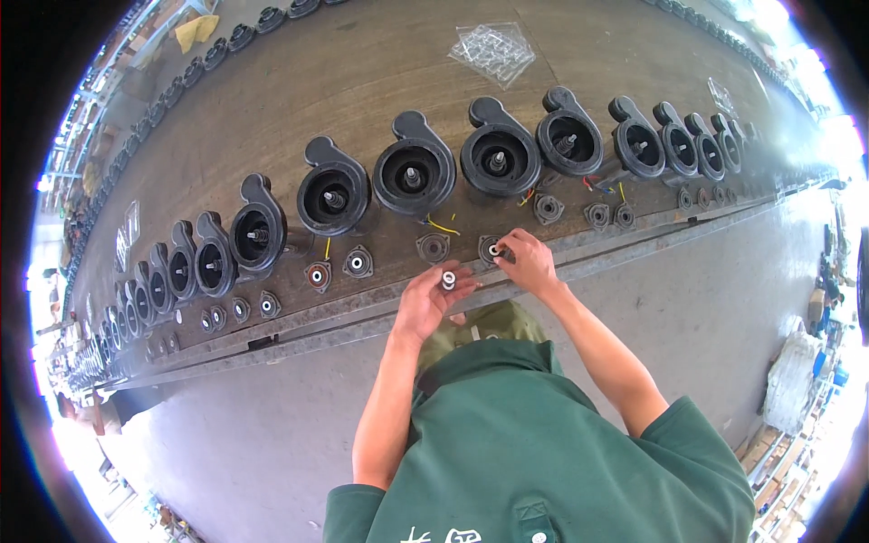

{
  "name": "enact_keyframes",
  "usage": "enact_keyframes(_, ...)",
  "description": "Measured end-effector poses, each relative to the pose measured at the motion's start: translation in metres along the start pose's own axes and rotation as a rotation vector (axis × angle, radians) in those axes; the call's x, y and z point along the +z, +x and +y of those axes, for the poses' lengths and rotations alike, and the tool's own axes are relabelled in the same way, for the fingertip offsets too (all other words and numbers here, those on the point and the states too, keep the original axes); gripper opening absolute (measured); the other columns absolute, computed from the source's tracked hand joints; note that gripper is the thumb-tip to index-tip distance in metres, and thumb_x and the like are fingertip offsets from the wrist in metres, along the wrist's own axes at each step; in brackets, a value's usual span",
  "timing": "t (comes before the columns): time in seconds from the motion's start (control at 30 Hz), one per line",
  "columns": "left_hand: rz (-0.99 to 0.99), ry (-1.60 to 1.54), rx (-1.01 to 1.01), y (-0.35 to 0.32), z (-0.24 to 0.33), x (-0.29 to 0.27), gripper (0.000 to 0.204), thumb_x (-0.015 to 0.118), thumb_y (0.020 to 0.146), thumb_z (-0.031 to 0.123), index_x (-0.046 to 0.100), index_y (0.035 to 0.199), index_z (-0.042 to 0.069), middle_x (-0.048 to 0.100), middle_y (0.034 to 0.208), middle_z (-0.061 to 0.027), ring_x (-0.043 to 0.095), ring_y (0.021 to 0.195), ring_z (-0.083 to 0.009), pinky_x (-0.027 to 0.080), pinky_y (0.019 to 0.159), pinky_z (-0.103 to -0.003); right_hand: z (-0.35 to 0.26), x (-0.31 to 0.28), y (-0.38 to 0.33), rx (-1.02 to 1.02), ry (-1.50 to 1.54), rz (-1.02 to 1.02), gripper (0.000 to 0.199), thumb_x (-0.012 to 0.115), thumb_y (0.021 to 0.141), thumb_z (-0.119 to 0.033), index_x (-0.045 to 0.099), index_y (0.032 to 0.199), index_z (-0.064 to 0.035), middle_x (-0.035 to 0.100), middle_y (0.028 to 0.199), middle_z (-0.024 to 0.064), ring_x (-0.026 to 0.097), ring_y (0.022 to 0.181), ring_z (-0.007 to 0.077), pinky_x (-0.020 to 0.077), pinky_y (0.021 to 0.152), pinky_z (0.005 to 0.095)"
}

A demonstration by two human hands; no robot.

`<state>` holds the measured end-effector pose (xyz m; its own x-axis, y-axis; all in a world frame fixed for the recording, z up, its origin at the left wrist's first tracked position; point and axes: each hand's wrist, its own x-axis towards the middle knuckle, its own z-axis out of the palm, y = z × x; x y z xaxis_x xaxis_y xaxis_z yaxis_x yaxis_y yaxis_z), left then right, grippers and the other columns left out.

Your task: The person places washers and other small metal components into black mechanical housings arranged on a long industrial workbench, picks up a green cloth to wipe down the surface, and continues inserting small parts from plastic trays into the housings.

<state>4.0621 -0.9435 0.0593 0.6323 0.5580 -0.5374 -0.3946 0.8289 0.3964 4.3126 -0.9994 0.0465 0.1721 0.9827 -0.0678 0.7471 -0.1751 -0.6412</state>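
Observation:
My left hand [424, 304] is palm up near the table's front edge. Its fingers curl around a small stack of white-topped ring seals [449, 281]. My right hand [529, 262] reaches down with thumb and fingertips pinched at a small white ring [493, 248], in the middle of a dark round flange [485, 253]. The fingertips partly cover that flange. Left of it lies another flange [433, 246] with no white ring in its centre. Further left, two flanges [358, 261] [318, 276] have white rings in their centres.
A long row of black pump housings [415, 167] with upright metal shafts stands behind the flanges. Coloured wires [442, 226] stick out below some. A clear plastic bag [493, 52] lies further back. A metal rail [362, 306] edges the table; more flanges [597, 215] lie right.

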Motion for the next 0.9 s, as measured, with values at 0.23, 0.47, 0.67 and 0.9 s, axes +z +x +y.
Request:
enact_keyframes(0.23, -0.072, 0.004, -0.062, -0.002, 0.003, -0.001, 0.04, 0.048, 0.106, 0.016, 0.052, 0.136, -0.011, 0.064, 0.129, -0.0258, 0.067, 0.115, -0.0349, 0.055, 0.104, -0.048, -0.035, -0.007, -0.004, 0.0, 0.163, -0.002, 0.033, 0.081, 0.078, -0.018, 0.071, 0.108, -0.0116, 0.067, 0.104, 0.0086, 0.069, 0.091, 0.0326, 0.0563, 0.077, 0.043)
enact_keyframes(0.47, -0.205, 0.148, -0.069, -0.003, 0.002, 0.001, 0.043, 0.048, 0.099, 0.001, 0.049, 0.14, -0.01, 0.063, 0.132, -0.0195, 0.066, 0.118, -0.0313, 0.053, 0.107, -0.046, -0.076, -0.01, -0.014, -0.201, 0.186, -0.183, 0.034, 0.08, 0.08, -0.021, 0.072, 0.112, -0.0118, 0.067, 0.106, 0.0076, 0.068, 0.095, 0.0326, 0.0567, 0.078, 0.0436)
enact_keyframes(0.67, -0.124, 0.15, -0.122, -0.003, -0.001, 0.003, 0.043, 0.047, 0.097, -0.006, 0.048, 0.14, -0.01, 0.062, 0.131, -0.0237, 0.064, 0.122, -0.0354, 0.051, 0.111, -0.045, -0.052, -0.015, -0.01, -0.084, 0.262, -0.061, 0.032, 0.083, 0.075, -0.023, 0.069, 0.099, -0.0066, 0.071, 0.091, 0.0128, 0.07, 0.087, 0.0332, 0.055, 0.075, 0.0422)
enact_keyframes(0.9, -0.016, 0.226, -0.026, 0.006, -0.003, 0.006, 0.026, 0.052, 0.104, 0.003, 0.052, 0.128, -0.008, 0.065, 0.126, -0.0269, 0.067, 0.116, -0.0363, 0.059, 0.101, -0.043, 0.071, -0.051, 0.031, 0.328, -0.08, 0.285, 0.037, 0.088, 0.072, -0.027, 0.07, 0.098, -0.0069, 0.073, 0.089, 0.0085, 0.072, 0.082, 0.0269, 0.0554, 0.073, 0.0405)
